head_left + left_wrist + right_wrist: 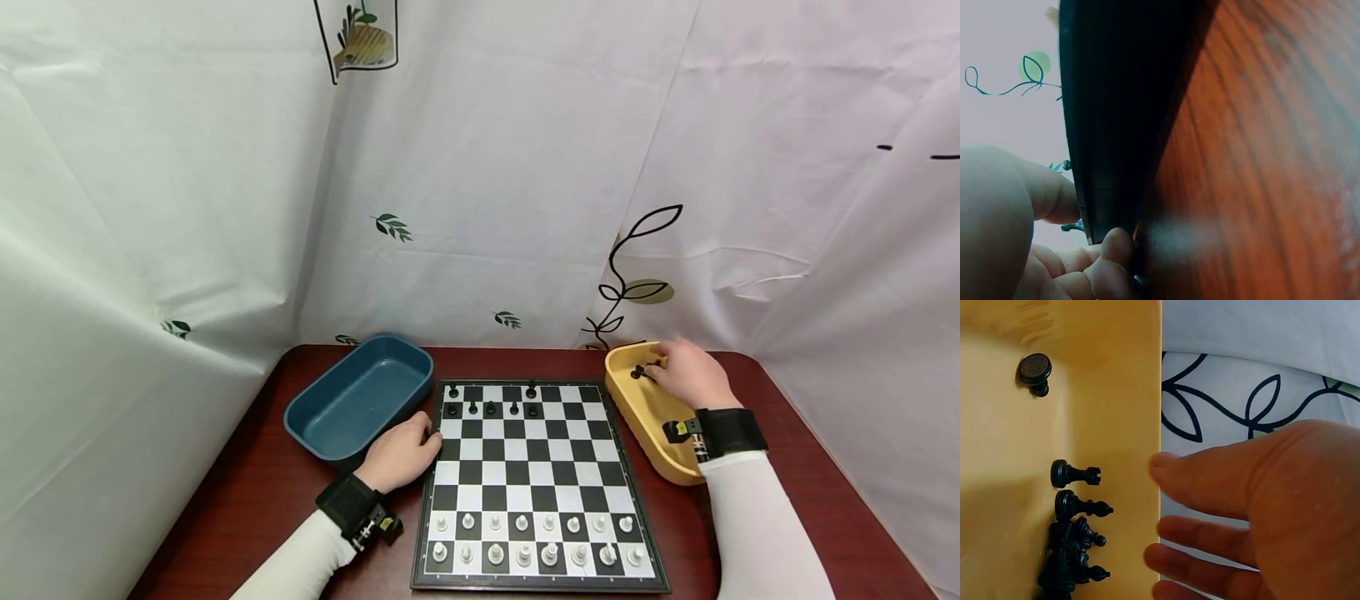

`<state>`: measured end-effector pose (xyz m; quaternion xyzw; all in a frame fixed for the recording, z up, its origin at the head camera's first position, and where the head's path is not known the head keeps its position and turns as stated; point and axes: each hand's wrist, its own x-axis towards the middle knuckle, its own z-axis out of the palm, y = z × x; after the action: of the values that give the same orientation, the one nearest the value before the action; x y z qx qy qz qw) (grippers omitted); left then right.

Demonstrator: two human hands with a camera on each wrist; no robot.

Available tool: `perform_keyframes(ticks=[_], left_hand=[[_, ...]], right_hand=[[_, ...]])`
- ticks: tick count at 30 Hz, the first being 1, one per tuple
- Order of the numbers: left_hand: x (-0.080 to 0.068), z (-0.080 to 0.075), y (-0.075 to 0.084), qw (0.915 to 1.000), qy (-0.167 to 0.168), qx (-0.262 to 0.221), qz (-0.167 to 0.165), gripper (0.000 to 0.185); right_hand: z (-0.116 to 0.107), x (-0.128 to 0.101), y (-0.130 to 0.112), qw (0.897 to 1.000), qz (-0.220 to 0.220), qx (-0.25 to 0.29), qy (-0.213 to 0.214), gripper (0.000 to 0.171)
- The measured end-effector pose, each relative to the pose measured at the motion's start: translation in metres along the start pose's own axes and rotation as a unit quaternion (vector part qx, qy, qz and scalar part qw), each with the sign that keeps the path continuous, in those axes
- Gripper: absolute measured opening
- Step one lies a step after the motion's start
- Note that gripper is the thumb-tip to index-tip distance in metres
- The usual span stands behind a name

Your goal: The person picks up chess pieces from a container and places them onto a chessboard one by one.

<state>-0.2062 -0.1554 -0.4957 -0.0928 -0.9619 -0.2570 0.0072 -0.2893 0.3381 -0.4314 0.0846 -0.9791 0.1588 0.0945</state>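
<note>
On a dark red wooden table [247,492], in front of a white curtain printed with leaves, we see a black-and-white checkered chessboard with a dark frame [534,483] lying between two trays. Our left hand [401,454] rests at the board's left edge, fingers curled against the frame; the left wrist view shows a thumb and fingertips [1116,247] pressed to that dark edge, so the hand steadies the board rather than lifting anything. Just behind this hand sits a blue oval plastic tray [356,396]. Our right hand [693,373] reaches into a yellow oval plastic tray [648,417] at the board's right side. In the right wrist view its fingers [1210,481] are stretched out and relaxed above the tray's rim, holding nothing we can make out. Inside the yellow tray lie small black chess pieces [1075,534], mostly heaped together on their sides, with one piece apart. On the board, black pieces [491,407] stand on the far rows and white pieces [536,542] fill the two nearest rows.
</note>
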Motion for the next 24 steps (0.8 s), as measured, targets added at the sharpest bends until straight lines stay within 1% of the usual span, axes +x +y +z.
perform_keyframes(ticks=[5,11,17,24], left_hand=[[0.0,0.0,0.0,1.0,0.0,-0.001,0.001,0.015],[0.0,0.001,-0.001,1.0,-0.001,0.0,0.001,0.015],[-0.001,0.0,0.0,1.0,-0.001,-0.002,0.002,0.015],[0.0,0.0,0.0,1.0,0.0,-0.002,0.001,0.016]], right_hand=[[0.001,0.0,0.004,1.0,0.002,-0.01,-0.022,0.049],[0.005,-0.001,0.007,0.999,0.0,-0.016,-0.035,0.051],[0.01,0.0,0.011,0.999,0.008,-0.018,-0.048,0.052],[0.011,0.0,0.012,0.999,0.003,-0.02,-0.048,0.05]])
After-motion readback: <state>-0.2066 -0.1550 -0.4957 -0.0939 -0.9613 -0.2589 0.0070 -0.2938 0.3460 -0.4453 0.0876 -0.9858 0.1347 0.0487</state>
